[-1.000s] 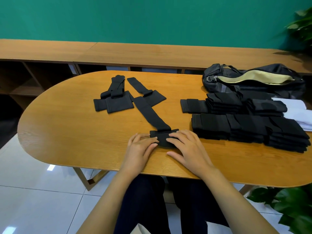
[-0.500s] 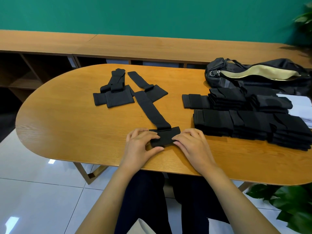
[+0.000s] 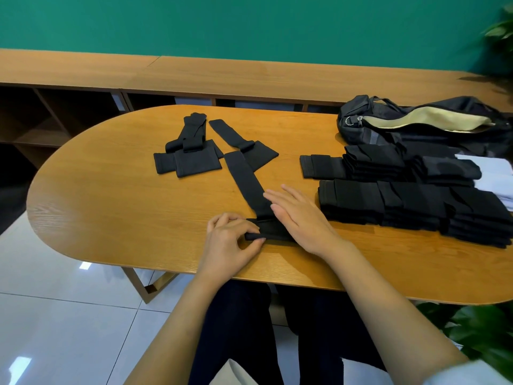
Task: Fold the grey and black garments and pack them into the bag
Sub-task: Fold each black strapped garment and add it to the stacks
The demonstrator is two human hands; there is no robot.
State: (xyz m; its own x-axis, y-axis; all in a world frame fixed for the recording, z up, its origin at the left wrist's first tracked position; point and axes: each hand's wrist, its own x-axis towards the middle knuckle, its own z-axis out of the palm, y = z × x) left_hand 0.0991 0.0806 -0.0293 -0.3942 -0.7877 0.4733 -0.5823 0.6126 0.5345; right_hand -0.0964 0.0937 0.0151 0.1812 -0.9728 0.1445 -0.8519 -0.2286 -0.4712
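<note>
A long black strap-like garment (image 3: 245, 184) lies diagonally on the oval wooden table (image 3: 111, 207), its near end folded over into a thick band. My left hand (image 3: 231, 243) pinches the left tip of that folded end between thumb and fingers. My right hand (image 3: 301, 218) lies flat with straight fingers across the fold and the strap. Two more unfolded black garments (image 3: 191, 159) (image 3: 244, 145) lie farther back. Folded black garments (image 3: 410, 209) are stacked in rows at the right. The open black bag (image 3: 422, 123) with a pale lining sits at the far right.
White folded cloth (image 3: 497, 179) lies beside the stacks at the right edge. A long wooden shelf unit (image 3: 194, 76) runs behind the table under a green wall. Plant leaves (image 3: 477, 329) show at the lower right. White floor tiles lie to the left.
My right hand has lifted off the folded end's right side and slid forward, now flat over the strap. My left hand has shifted to pinch the fold's left tip.
</note>
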